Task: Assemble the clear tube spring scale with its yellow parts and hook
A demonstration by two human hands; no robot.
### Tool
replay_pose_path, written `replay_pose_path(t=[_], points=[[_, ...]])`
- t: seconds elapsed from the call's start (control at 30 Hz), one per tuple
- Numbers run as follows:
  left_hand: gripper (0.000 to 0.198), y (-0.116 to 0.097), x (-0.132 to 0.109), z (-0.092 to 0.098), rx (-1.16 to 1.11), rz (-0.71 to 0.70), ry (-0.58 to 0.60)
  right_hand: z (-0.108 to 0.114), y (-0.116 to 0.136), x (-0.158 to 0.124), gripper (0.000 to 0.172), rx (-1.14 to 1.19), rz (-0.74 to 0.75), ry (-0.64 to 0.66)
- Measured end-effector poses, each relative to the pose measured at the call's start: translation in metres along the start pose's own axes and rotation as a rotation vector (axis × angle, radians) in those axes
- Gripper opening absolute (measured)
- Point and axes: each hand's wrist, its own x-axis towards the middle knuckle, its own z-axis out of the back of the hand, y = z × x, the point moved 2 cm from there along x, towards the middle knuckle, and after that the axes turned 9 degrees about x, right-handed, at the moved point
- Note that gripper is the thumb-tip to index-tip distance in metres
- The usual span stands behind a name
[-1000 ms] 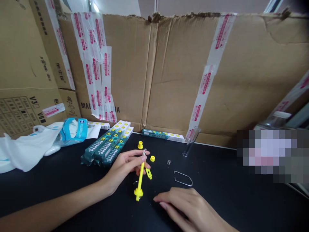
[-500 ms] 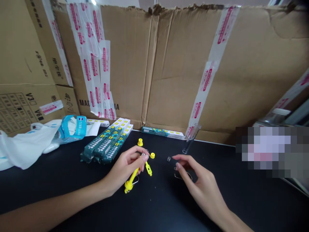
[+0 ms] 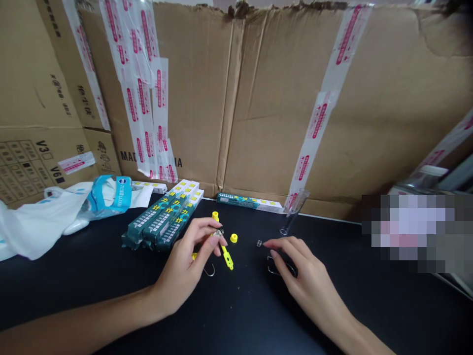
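My left hand (image 3: 192, 261) pinches the spring end of a yellow plastic rod (image 3: 194, 256), most of it hidden behind my fingers; a metal hook (image 3: 210, 271) shows below the hand. A small yellow strip piece (image 3: 227, 258) lies just right of it. My right hand (image 3: 299, 266) rests on the black table (image 3: 111, 276) with fingers spread over a bent wire loop (image 3: 275, 271), fingertips close to a tiny spring (image 3: 259, 243). A yellow cap (image 3: 233, 238) and a yellow stopper (image 3: 215, 216) lie between the hands and the boxes.
Three green boxes (image 3: 162, 219) lie side by side at left, another green box (image 3: 247, 201) against the cardboard wall (image 3: 266, 98). A clear tube (image 3: 293, 212) leans there. White plastic bags (image 3: 55, 217) sit far left. A blurred patch covers the right.
My left hand has turned the yellow rod so it is mostly hidden behind the fingers. My right hand came forward from the near edge and now covers the wire loop.
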Motion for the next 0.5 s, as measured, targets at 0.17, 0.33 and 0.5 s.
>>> replay_pose_path(t=[0.17,0.33,0.5], points=[[0.015,0.006,0.009,0.001,-0.148,0.076,-0.11,-0.006,0.016,-0.003,0.028,0.037,0.084,0.115],[0.027,0.014,0.013,0.002,-0.243,0.196,-0.144,-0.011,0.023,-0.006,0.027,0.08,0.1,0.168],[0.036,0.024,0.017,0.001,-0.369,0.291,-0.063,-0.01,0.017,-0.005,0.025,0.13,0.063,0.162]])
